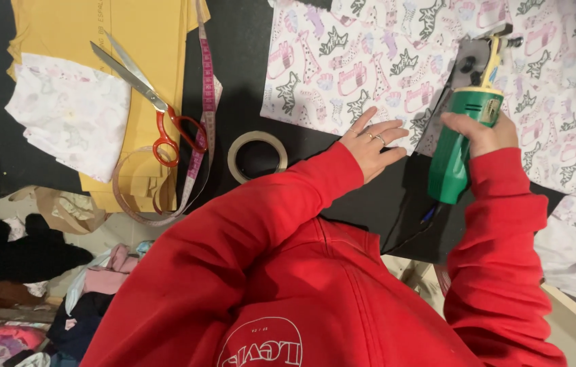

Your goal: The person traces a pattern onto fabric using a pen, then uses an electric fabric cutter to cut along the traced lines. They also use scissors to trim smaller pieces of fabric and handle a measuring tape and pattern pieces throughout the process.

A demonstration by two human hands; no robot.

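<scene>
My right hand grips a green electric rotary cutter, whose round blade rests on white printed fabric with zebra and giraffe patterns. My left hand lies flat with fingers spread on the fabric's near edge, just left of the cutter. Both arms wear red sleeves. The fabric is spread over a black table.
Red-handled scissors lie on yellow pattern paper, with a measuring tape looped beside them. A tape roll sits left of my left hand. A pale fabric piece lies at left. Clothes are piled on the floor.
</scene>
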